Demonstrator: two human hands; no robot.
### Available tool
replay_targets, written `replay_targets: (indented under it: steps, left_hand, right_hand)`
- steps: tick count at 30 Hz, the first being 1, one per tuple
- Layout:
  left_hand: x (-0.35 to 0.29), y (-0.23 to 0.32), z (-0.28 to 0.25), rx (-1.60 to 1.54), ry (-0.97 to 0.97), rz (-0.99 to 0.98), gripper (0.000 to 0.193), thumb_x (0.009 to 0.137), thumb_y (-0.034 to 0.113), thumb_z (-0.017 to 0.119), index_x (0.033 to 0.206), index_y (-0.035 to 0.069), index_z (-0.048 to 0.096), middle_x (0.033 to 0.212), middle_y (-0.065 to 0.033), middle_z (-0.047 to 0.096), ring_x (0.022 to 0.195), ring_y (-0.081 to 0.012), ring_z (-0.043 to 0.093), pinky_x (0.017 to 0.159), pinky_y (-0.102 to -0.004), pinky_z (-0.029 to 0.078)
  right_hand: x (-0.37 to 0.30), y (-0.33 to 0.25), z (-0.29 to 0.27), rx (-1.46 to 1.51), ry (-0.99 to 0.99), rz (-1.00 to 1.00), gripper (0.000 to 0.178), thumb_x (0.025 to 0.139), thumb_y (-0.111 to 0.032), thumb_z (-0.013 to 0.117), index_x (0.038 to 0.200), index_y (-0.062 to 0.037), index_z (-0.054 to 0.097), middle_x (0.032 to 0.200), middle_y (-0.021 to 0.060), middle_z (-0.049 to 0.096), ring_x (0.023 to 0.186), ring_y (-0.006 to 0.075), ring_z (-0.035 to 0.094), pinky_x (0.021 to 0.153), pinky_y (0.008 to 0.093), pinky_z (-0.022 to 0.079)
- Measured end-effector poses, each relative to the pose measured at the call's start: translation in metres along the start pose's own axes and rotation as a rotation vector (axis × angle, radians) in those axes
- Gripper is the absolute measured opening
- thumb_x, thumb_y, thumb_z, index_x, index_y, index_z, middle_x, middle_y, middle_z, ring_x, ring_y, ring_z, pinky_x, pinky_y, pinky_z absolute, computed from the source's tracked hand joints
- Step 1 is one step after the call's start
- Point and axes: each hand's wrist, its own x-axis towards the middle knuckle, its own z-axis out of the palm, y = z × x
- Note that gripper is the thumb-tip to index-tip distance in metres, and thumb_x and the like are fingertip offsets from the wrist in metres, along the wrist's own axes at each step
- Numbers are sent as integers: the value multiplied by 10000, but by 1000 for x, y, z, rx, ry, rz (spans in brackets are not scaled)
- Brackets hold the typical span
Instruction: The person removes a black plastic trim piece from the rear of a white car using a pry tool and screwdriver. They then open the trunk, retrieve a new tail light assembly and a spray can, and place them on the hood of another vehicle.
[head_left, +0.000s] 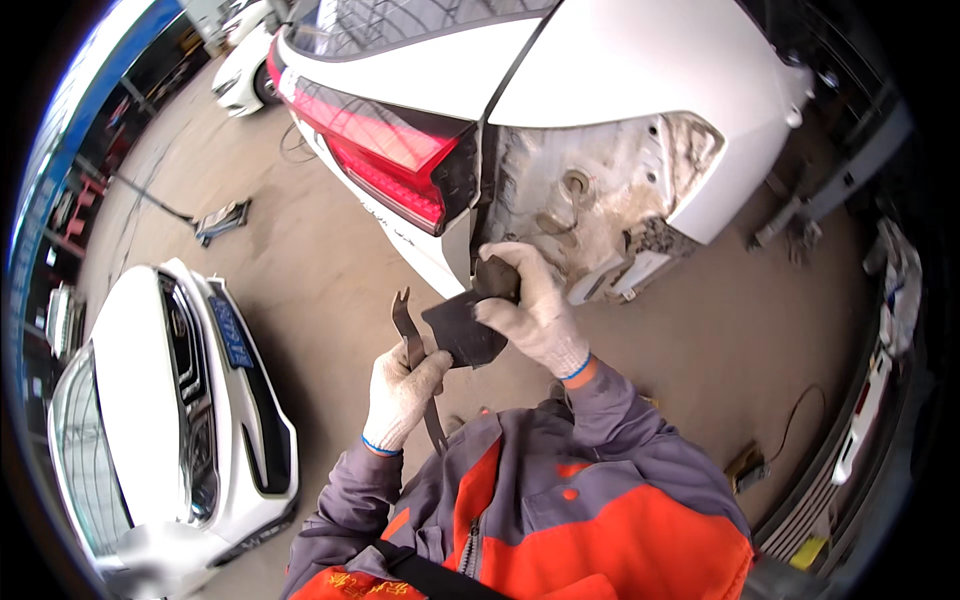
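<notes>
My left hand (402, 395), in a white knit glove, is closed round a flat metal pry bar (408, 330) with a forked tip pointing up. Its thumb also meets the lower edge of a black rectangular piece (465, 328), perhaps plastic or rubber. Above and to the right, my gloved right hand (535, 310) pinches that black piece between thumb and fingers. Just beyond both hands stands the rear corner of a white car (610, 60). Its red tail light (390, 150) is in place, while beside it dirty bare body metal (590, 190) lies exposed.
Another white car (150, 400) stands close on the left, its front toward me. A floor jack (222, 220) is farther off at left. On the right lie a long bumper-like part (868, 420), a cable (795, 420) and a lift arm (840, 190).
</notes>
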Motion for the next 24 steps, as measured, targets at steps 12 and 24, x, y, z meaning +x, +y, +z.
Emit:
replay_targets:
  steps: [12,24]
  left_hand:
    - [68,35,75,27,445,181,141,893,105,648,956,-10,701,637,22,558,577,-58,507,546,-245,422]
    - [105,39,89,-8,653,208,213,913,147,656,1058,-2,702,694,15,590,632,-58,526,599,-244,446]
  right_hand:
    - [77,56,-72,214,-280,3,607,938,-52,606,1478,-24,330,1243,148,594,1085,207,619,923,350,518]
    - [112,69,-62,318,-258,-33,720,898,-15,603,1514,11,231,1312,188,515,1122,243,592,933,348,533]
